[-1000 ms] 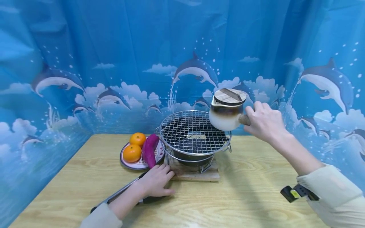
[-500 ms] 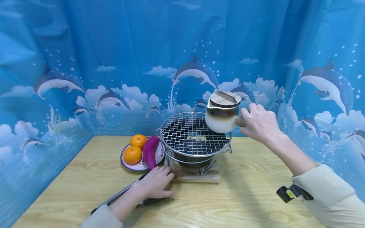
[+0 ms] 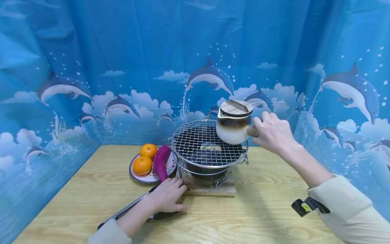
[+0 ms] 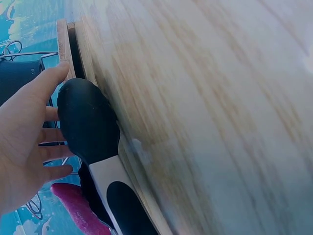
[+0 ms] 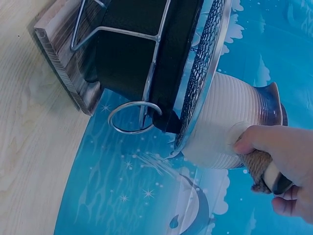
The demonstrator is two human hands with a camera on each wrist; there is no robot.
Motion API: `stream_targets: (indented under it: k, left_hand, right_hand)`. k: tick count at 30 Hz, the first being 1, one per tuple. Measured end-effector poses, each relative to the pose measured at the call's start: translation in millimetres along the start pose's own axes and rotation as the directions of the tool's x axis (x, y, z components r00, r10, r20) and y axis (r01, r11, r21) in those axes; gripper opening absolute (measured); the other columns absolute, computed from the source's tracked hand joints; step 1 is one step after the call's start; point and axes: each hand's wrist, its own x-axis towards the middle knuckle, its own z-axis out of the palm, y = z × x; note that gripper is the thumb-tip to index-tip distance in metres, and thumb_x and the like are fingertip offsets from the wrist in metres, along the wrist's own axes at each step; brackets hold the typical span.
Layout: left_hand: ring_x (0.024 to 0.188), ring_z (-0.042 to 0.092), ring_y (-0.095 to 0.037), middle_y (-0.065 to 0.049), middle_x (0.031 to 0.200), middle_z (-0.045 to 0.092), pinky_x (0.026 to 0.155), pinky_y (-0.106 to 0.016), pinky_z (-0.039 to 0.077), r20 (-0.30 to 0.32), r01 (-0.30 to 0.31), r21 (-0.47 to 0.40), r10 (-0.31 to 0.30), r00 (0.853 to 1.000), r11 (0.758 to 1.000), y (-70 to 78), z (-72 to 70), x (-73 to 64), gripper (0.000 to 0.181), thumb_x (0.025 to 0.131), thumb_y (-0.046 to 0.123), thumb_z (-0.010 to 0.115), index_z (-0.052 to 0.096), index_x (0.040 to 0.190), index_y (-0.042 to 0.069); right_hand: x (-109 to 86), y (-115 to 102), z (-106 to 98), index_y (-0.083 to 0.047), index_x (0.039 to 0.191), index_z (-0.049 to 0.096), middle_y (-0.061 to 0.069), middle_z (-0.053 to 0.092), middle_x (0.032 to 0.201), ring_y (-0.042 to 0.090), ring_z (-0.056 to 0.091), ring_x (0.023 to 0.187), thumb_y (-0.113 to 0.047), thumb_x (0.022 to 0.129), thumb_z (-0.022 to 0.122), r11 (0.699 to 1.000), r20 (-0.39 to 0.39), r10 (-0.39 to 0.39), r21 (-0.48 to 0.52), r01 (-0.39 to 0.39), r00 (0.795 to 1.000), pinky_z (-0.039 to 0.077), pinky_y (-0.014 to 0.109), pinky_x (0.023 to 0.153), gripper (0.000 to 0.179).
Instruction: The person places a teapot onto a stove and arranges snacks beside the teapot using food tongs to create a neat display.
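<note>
My right hand (image 3: 272,132) grips the twine-wrapped handle (image 5: 257,164) of a white-and-brown ceramic side-handle teapot (image 3: 233,130) with a round wooden lid (image 3: 236,107). The teapot is upright over the right rear of a wire grill grate (image 3: 195,145); its base overlaps the mesh in the head view and is right at the grate in the right wrist view. Low in front of the grill, my left hand (image 3: 168,196) lies with loose, spread fingers over a pair of black-tipped tongs (image 4: 90,120). The fingers are not curled round the tongs.
The round black grill (image 3: 202,172) stands in a wire frame on a wooden board (image 3: 210,189). Left of it, a plate (image 3: 141,179) bears two oranges (image 3: 142,165) and a purple sweet potato (image 3: 160,162). A blue dolphin-print curtain (image 3: 158,44) encloses the table (image 3: 268,203).
My right hand has carried the teapot left and slightly down, further over the grate. The left hand and the tongs stay in place.
</note>
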Motion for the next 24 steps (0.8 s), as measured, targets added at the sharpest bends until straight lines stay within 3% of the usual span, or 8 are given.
stream_targets:
  k: [24]
  left_hand:
    - [0.093,0.051,-0.021,-0.003,0.096,0.052,0.075,-0.034,0.042,0.004,0.002,-0.006,-0.002,1.000,1.000,-1.8,1.4,-0.1,0.051,0.079,0.059,0.059,0.059,0.103,0.014]
  right_hand:
    - [6.0,-7.8,2.4,-0.004,0.079,0.048,0.012,0.042,0.075,0.029,0.043,0.063,-0.020,0.066,0.071,1.000,-0.023,-0.023,0.007,0.023,0.999,0.039,0.042,0.038,0.030]
